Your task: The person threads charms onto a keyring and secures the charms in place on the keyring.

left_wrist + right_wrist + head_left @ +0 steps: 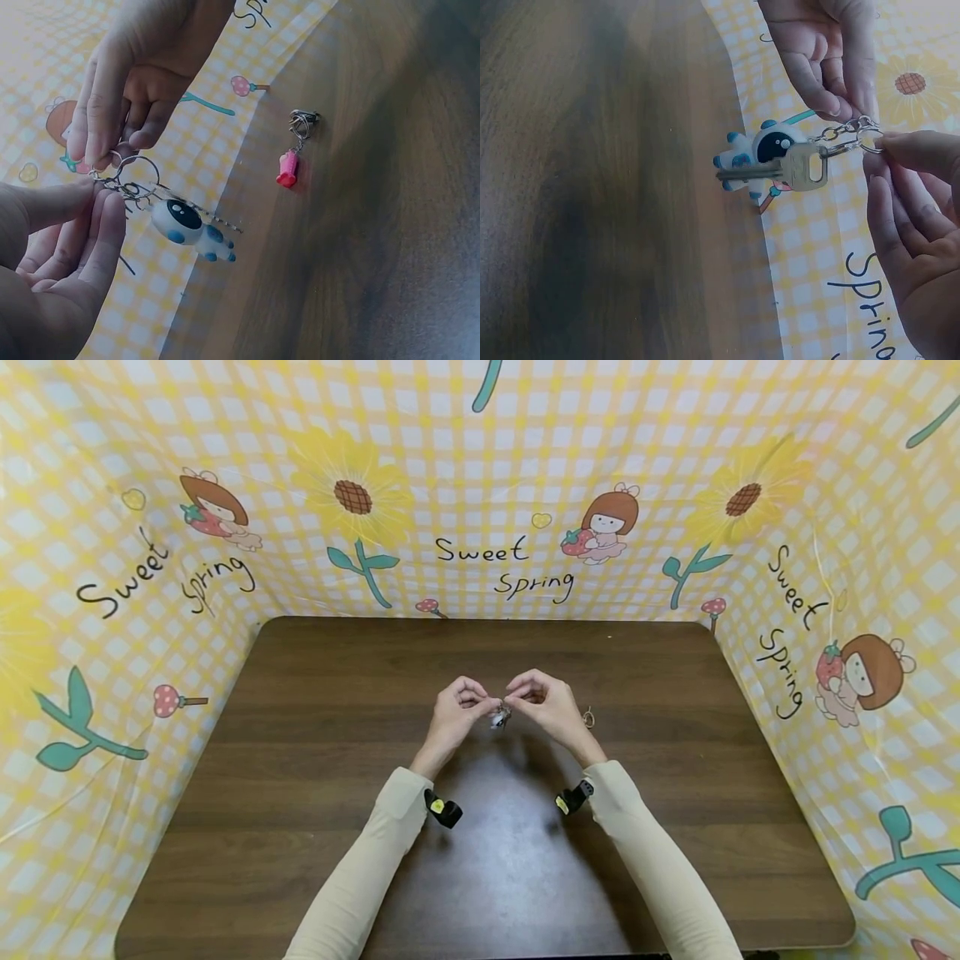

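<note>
Above the table's middle, my left hand and right hand meet fingertip to fingertip at a keychain with a white and blue astronaut figure. My left hand pinches the keychain's metal links in the left wrist view. Thumb and fingers of my right hand grip the metal key ring in the right wrist view. From the metal parts hangs a silver key, lying across the front of the astronaut in that view. Fingertips hide part of the ring, and whether the key is threaded on it I cannot tell.
A second keychain with a pink and red charm and a metal clasp lies on the brown wooden table, beside my right wrist. Yellow checked cloth walls the table at the back and both sides.
</note>
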Demonstrator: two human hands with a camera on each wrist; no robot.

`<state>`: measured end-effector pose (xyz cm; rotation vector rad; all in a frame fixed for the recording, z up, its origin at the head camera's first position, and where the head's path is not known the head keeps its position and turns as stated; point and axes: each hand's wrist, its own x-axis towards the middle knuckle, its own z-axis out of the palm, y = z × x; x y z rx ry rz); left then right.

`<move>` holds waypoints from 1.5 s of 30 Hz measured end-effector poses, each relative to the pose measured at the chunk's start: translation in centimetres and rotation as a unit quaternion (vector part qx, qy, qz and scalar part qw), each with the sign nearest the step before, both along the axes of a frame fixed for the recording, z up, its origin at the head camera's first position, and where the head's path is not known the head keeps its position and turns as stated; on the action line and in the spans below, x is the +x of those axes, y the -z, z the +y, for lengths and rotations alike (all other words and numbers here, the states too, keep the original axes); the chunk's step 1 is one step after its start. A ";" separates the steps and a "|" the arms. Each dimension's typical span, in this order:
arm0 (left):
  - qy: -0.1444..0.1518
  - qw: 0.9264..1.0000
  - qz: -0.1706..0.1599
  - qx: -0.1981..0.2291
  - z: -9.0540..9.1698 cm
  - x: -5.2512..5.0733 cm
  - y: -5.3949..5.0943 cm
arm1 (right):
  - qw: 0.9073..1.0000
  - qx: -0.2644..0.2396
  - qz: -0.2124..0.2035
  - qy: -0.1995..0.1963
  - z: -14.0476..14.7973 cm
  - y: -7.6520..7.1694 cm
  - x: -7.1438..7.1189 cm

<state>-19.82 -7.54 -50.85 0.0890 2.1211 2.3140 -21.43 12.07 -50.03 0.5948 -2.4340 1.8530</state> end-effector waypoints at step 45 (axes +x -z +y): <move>-0.010 0.998 -0.012 0.060 0.0 0.0 -0.7 | 0.999 -0.003 0.036 0.023 -0.9 -0.6 0.2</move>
